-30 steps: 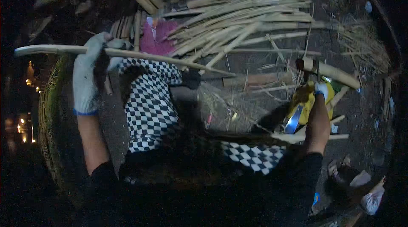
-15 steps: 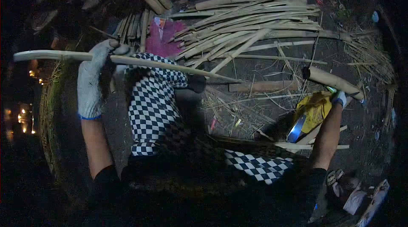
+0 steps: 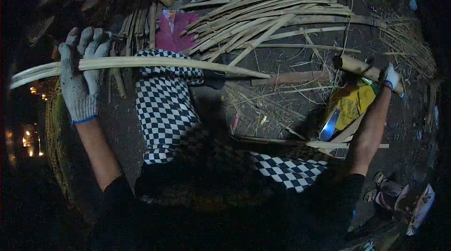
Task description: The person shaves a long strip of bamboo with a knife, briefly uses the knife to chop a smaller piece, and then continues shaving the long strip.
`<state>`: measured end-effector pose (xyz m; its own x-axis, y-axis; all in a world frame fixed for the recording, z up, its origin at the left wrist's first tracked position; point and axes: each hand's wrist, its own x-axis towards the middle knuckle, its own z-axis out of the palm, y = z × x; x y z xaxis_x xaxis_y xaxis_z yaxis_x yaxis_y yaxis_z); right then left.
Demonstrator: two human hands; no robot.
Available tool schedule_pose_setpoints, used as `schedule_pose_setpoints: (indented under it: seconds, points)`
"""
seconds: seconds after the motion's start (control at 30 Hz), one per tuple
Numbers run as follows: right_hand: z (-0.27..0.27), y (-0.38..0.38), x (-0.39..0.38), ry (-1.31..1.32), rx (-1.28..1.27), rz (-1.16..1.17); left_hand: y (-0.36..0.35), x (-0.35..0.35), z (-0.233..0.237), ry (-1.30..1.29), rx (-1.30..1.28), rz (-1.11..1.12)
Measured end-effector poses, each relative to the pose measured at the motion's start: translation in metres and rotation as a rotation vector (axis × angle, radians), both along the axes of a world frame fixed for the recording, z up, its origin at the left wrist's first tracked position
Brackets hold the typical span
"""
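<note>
Near: yellow cloth (image 3: pixel 353 104), R side. Just beyond, R hand (image 3: pixel 392 77) at R end of bamboo tube (image 3: pixel 359 66); its grip can't tell. L hand (image 3: pixel 81 85) has bamboo strip (image 3: pixel 155 62) across palm, one digit clamped over, other fingers extended. Strip axis approx. L–R, longer part R of L hand, tip well short of R hand. Far: strip pile (image 3: pixel 277 12).

1. Cannot read any text, brand, number or sign.
2. On pink sheet (image 3: pixel 182 40): pale-and-orange patch (image 3: pixel 169 19), maybe printed, too small to read.
3. On yellow cloth (image 3: pixel 351 104): cannot make out lettering.
4. On ground: red scrap (image 3: pixel 236 121), too small to read.
</note>
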<state>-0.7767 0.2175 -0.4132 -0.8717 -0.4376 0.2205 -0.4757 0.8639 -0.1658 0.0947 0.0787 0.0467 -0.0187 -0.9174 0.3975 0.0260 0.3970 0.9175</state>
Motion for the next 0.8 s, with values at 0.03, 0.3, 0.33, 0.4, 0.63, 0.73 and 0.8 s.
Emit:
schedule_pose_setpoints:
  seconds: [0.03,0.3,0.33,0.4,0.63,0.73,0.8]
  points:
    - [-0.002,-0.001,-0.014,-0.098,-0.12,-0.104,-0.001,0.003,0.0,-0.002,0.005,-0.004]
    - [0.166,-0.043,0.13,0.017,-0.474,0.145,0.004,-0.004,0.006,0.009,-0.07,0.084]
    - [0.174,-0.05,0.139,-0.015,-0.525,0.247,0.005,-0.006,0.008,0.009,-0.068,0.084]
    - [0.2,-0.063,0.173,-0.005,-0.472,0.285,0.006,-0.007,0.013,0.107,-0.085,0.092]
    - [0.238,-0.085,0.242,0.017,-0.464,0.47,0.005,0.031,0.032,0.199,-0.223,-0.002]
    - [0.252,-0.086,0.243,0.011,-0.446,0.454,0.017,0.029,0.037,0.191,-0.316,0.039]
    - [0.253,-0.09,0.234,-0.013,-0.451,0.449,0.031,0.003,0.04,0.175,-0.367,0.295]
